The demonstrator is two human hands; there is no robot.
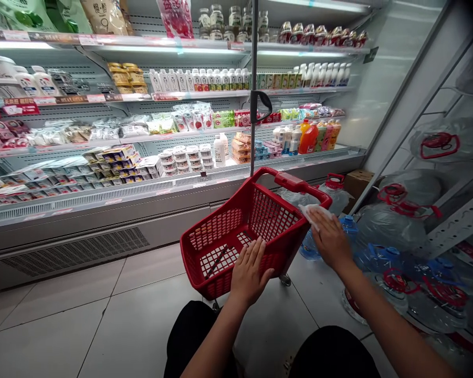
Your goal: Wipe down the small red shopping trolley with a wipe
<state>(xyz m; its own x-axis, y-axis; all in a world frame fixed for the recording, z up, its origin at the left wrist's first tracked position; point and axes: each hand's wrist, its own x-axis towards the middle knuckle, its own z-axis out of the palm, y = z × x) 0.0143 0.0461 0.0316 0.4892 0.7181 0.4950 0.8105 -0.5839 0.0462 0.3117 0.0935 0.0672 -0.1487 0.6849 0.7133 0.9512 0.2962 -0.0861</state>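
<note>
In front of me stands a red plastic shopping cart (216, 236) with lattice walls; its basket shows no goods inside. My left hand (250, 270) lies against the near rim, fingers stretched out together and pointing into the basket. At the corner by the push handle (295, 184), my right hand (330, 236) presses a white cloth or wipe (313, 212) onto the red plastic. Its fingers lie flat over the wipe, partly hiding it.
A refrigerated display case (173, 191) holding dairy goods and drinks runs behind the cart. To the right, large water jugs (397, 226) with red and blue handles crowd the floor and a metal rack. A cardboard box (358, 184) sits beyond. Pale tiles (142, 325) cover the floor.
</note>
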